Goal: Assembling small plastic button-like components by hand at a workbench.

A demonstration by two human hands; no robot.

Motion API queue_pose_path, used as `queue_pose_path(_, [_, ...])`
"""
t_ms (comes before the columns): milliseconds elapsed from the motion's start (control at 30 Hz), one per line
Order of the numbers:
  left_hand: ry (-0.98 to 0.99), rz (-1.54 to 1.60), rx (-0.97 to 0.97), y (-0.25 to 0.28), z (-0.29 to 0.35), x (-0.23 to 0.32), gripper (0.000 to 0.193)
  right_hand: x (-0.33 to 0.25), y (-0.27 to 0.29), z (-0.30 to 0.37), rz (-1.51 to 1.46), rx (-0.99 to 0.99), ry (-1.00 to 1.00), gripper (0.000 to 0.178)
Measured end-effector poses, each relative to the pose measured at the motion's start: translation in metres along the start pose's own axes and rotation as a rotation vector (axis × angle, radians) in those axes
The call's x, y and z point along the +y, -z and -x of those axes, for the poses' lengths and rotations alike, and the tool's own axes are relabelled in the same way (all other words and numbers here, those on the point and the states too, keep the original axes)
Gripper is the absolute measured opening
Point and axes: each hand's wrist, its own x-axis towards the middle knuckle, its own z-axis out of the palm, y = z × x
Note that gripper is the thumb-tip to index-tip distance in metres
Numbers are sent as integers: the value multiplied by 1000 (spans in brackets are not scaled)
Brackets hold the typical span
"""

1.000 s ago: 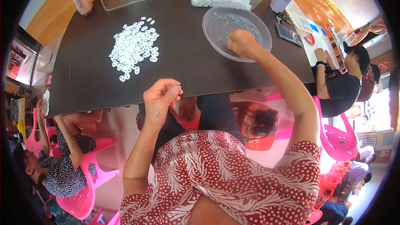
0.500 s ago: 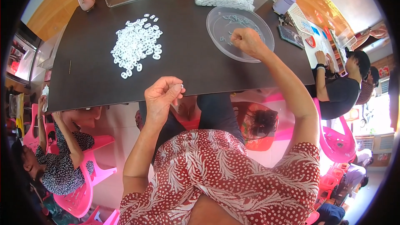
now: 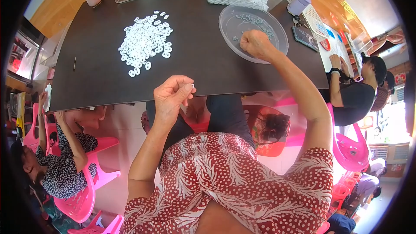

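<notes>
White ring [image 3: 191, 86] in left hand [image 3: 171, 97] grip; right hand [image 3: 256, 44] over clear plate [image 3: 229, 26].

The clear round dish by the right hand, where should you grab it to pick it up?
Probably the clear dish is best taken by its raised rim on the near-left side, pinched from above. It is wide, shallow and flat on the dark table, and the right hand covers the near-right rim.
</notes>
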Motion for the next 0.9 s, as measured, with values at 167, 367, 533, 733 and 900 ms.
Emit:
queue_pose_path(167, [-7,13,3,1,1,0,11,1,10,1,-143,109,-29,13])
queue_pose_path(367, [-36,27,-1,-1,6,2,11,14,21,8,-192,146,25,15])
queue_pose_path(533, [-9,53,-1,-3,13,3,10,-4,13,11,-125,53,-28,12])
queue_pose_path(733, [37,72,-13,0,23,2,12,-9,6,-2,143,7,-34,22])
queue_pose_path(900, [29,80,-5,4,27,1,12,3,10,0,-143,25,-46,22])
